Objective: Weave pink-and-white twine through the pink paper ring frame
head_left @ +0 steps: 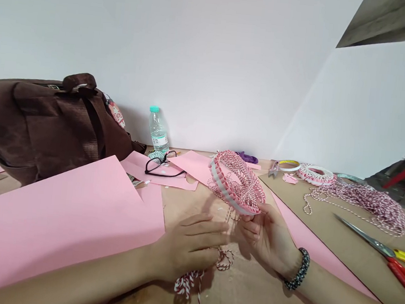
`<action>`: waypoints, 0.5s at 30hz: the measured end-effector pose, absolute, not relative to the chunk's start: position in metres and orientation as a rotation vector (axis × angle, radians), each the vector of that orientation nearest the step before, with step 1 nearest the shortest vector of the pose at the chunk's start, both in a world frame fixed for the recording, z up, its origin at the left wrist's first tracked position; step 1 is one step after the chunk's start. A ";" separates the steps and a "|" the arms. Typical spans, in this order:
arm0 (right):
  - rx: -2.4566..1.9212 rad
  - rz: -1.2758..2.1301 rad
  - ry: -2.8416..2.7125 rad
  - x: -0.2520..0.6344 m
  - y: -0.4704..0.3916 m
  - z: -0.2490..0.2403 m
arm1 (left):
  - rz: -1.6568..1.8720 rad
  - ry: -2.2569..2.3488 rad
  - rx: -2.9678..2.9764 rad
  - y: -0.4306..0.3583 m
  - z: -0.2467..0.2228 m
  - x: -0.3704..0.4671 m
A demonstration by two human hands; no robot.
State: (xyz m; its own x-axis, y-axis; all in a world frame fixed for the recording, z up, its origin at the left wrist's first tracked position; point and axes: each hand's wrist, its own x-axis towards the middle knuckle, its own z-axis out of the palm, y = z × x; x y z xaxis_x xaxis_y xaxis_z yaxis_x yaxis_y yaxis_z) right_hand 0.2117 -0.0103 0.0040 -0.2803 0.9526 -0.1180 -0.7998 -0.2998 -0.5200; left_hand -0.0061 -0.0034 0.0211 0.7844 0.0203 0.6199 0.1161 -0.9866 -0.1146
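My right hand (pixel 266 237) grips the lower edge of a round frame (pixel 237 181), thumb and fingers closed on it. Its band is pink and white, and red-and-white string crosses its inside in a web. A dark beaded bracelet circles that wrist. Back upward, my left hand (pixel 193 246) is just below and left of the frame, its fingers reaching right. From under its thumb side a bundle of red-and-white string (pixel 186 284) sticks out, with loops showing past the fingertips. My palm hides how that bundle is gripped. Strands hang below the frame and the bundle.
Pink paper sheets (pixel 74 216) cover the left, before a brown bag (pixel 47 123). Behind lie black glasses (pixel 165 167) and a water bottle (pixel 158 131). On a brown board at right are scissors (pixel 376 245), a string heap (pixel 376 202), another round frame (pixel 315 175) and tape (pixel 289 166).
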 end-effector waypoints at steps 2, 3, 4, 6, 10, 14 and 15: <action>-0.490 1.845 -0.434 0.211 -0.010 0.004 | -1.078 -0.149 -2.924 -0.003 0.017 -0.006; -0.487 1.848 -0.430 0.211 -0.010 0.005 | -1.151 -0.232 -2.960 -0.003 0.014 -0.006; -0.488 1.850 -0.429 0.211 -0.010 0.005 | -1.228 -0.360 -2.978 -0.002 0.011 -0.007; -0.492 1.846 -0.440 0.210 -0.010 0.006 | -1.312 -0.753 -2.985 -0.002 0.007 -0.008; -0.510 1.825 -0.500 0.209 -0.013 0.007 | -1.140 -1.288 -3.059 -0.001 0.011 -0.007; -0.530 1.841 -0.491 0.208 -0.014 0.007 | -1.094 -0.929 -2.972 0.000 0.018 -0.006; -0.542 1.845 -0.481 0.208 -0.014 0.007 | -1.126 -0.809 -2.914 0.000 0.018 -0.007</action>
State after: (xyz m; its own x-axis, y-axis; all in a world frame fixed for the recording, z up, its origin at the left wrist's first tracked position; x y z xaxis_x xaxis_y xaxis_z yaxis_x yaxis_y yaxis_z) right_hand 0.2078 -0.0136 0.0070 -0.2954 0.9459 -0.1343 -0.7601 -0.3178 -0.5668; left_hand -0.0067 -0.0004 0.0177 0.6315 0.4816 0.6077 0.4218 -0.8710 0.2520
